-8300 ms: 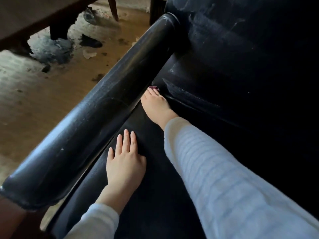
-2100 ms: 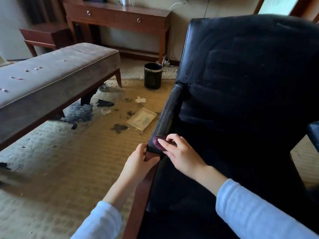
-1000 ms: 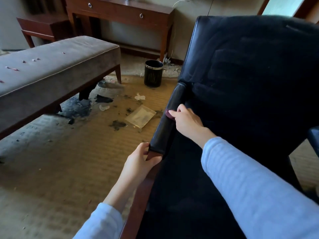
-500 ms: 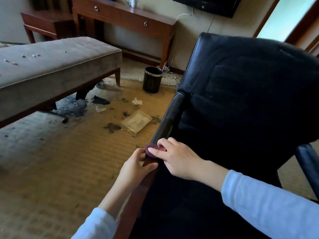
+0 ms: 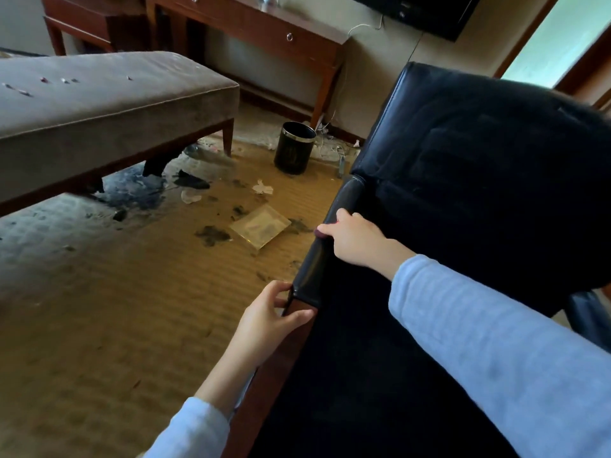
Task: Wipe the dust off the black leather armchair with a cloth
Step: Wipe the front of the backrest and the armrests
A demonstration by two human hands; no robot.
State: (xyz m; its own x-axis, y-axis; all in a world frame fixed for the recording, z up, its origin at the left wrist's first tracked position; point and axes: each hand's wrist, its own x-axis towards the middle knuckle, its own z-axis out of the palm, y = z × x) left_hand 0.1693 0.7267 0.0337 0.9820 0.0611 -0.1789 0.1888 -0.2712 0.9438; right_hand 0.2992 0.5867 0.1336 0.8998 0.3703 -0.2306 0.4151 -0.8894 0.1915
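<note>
The black leather armchair (image 5: 479, 180) fills the right half of the view, its padded left armrest (image 5: 325, 256) running away from me. My right hand (image 5: 353, 238) lies on the middle of that armrest, fingers curled over a dark red cloth (image 5: 320, 233) of which only a small edge shows under the fingertips. My left hand (image 5: 271, 317) grips the front end of the armrest where the leather meets the brown wooden frame, thumb on the inner side and fingers on the outer side.
A grey upholstered bench (image 5: 99, 110) stands at the left. On the stained carpet lie a black waste bin (image 5: 295, 147), a clear plastic packet (image 5: 260, 226) and scraps of litter. A wooden console table (image 5: 258, 31) lines the far wall.
My right hand has slid with the cloth from the armrest's front end up to its middle. My left hand keeps its hold on the front end.
</note>
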